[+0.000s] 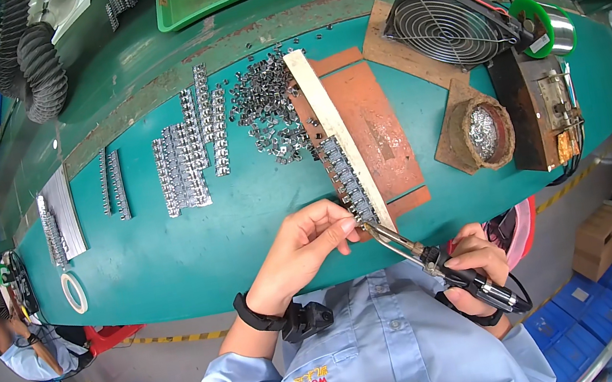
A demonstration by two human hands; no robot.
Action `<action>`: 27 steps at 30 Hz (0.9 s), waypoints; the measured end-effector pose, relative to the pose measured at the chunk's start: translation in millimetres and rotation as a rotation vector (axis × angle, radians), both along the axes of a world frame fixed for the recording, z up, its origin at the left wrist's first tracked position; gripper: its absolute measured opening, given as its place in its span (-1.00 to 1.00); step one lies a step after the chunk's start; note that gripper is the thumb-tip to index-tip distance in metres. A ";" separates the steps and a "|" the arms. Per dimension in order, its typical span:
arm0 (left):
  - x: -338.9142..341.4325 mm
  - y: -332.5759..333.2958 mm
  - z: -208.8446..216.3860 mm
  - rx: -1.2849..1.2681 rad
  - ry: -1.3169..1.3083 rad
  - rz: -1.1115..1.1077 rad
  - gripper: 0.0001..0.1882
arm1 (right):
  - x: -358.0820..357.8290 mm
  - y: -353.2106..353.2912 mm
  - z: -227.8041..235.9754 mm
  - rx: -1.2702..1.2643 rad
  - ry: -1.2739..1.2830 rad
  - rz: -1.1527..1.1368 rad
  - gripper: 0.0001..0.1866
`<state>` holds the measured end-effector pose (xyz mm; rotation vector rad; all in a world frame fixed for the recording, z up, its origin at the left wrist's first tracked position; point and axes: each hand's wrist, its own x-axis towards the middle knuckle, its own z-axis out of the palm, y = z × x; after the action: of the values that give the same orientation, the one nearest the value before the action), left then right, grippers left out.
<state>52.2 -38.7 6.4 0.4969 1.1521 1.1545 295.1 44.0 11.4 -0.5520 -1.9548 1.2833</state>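
My right hand [480, 265] is wrapped round the black handle of a soldering iron [451, 268]. A thin metal tube runs beside the iron's shaft, and the tip meets the near end of a row of small dark components [344, 176]. That row lies along a pale wooden bar [326, 118] on a reddish-brown board [378, 137]. Thumb and fingers of my left hand [299, 243] are pinched together at the same near end, close to the tip. Whatever sits between those fingertips is too small to make out.
Loose metal parts [264, 104] are heaped left of the board; finished-looking component strips [183, 167] lie further left, near a tape roll [74, 292]. Rightward are a fan [443, 24], a round pot [482, 131], a solder spool [544, 26] and a metal box [525, 111]. A green tray [229, 10] stands behind.
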 end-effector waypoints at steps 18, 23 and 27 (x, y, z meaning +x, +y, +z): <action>1.8 -0.9 0.1 -0.009 0.027 0.020 -0.87 | -1.2 2.0 -0.9 0.050 -0.019 0.065 -0.63; 0.9 -1.3 -0.4 -0.028 0.050 0.000 -0.87 | 6.7 -4.5 -12.4 -0.027 0.087 -0.064 -0.55; 2.5 -0.9 0.6 -0.006 0.075 0.004 -0.86 | 1.1 -6.5 -21.9 -0.147 0.078 -0.195 -0.54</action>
<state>54.7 -39.6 7.0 0.5374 1.2216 1.1431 296.2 37.5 -10.5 -0.7348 -1.7070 1.3105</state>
